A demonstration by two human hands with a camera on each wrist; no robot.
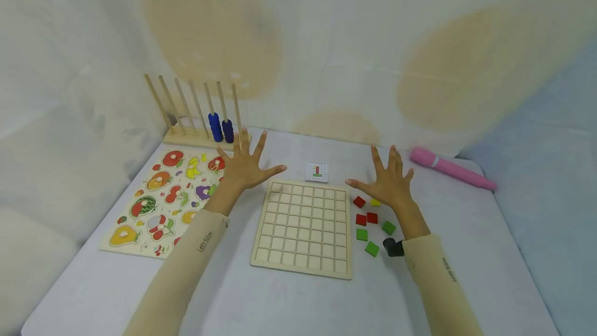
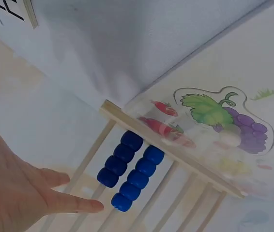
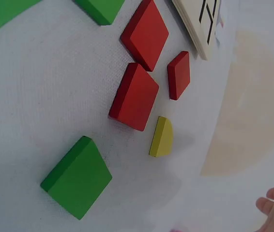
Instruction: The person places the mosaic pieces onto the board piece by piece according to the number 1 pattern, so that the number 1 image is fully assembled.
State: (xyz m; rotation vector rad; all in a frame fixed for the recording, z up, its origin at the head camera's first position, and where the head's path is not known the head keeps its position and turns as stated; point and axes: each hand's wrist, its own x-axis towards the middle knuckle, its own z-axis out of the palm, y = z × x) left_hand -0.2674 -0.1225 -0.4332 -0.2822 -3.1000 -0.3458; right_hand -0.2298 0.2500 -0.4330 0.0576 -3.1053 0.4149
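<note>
Both hands hover over the table with fingers spread and hold nothing. My left hand (image 1: 244, 170) is nearest the upper left corner of a wooden grid board (image 1: 302, 229), with the bead rack behind it. Past the board's upper right corner is my right hand (image 1: 389, 183), above the loose tiles. These are red tiles (image 3: 134, 96), several green tiles (image 3: 79, 179) and a yellow piece (image 3: 162, 137) with a curved edge. A small pattern card (image 1: 317, 172) with a coloured grid lies just behind the board.
At the left lies a fruit puzzle board (image 1: 154, 201). Behind it stands a wooden rack (image 1: 196, 139) of upright pegs, two carrying blue beads (image 2: 137, 179). A pink microphone-shaped stick (image 1: 454, 169) lies at the back right. White cloth hangs around the table.
</note>
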